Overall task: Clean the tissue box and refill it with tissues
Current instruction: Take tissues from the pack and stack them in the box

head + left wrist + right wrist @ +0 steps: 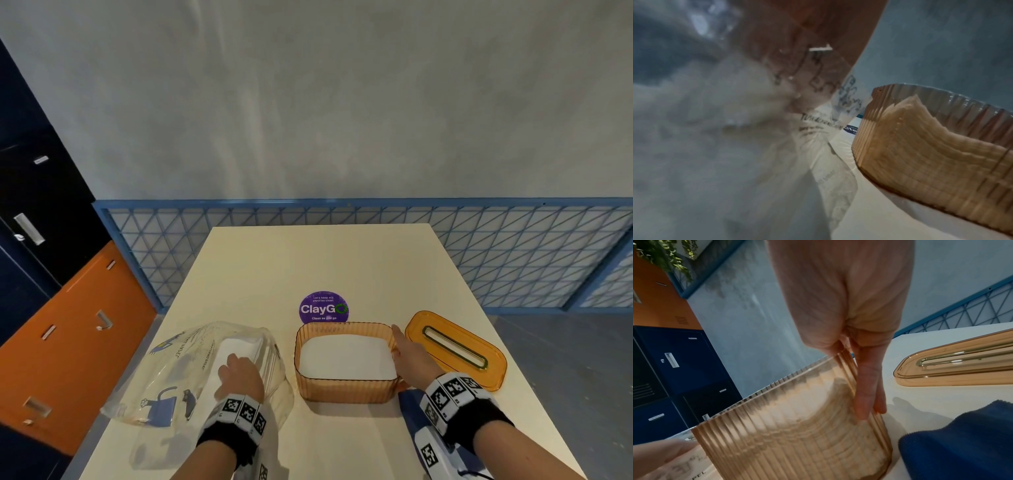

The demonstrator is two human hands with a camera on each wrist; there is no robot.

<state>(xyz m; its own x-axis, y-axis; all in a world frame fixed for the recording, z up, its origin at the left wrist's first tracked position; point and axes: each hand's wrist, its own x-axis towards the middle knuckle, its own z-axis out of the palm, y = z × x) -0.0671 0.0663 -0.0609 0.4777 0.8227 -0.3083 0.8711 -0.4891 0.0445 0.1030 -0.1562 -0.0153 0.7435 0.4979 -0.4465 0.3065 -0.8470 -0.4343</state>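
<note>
Grey plaster wall and blue lattice fence are seen behind a cream rectangular table [260,274]. Near its front edge, centre, an amber ribbed plastic tissue box [346,390], lid off, is filled w/ a white tissue stack [346,358]. Its right wall is held by the right hand [412,353]: thumb inside the rim, straight fingers [867,386] pressed flat on the outside. Just right of it, the amber slotted lid [455,349] lies flat; a dark blue cloth [962,439] lies at the box's right front corner. Left of the box, the left hand [239,377] is placed inside a clear printed plastic tissue bag [178,373] on white tissues; finger state can't be told. A purple round "ClayGo" sticker [323,307] is seen behind the box.
</note>
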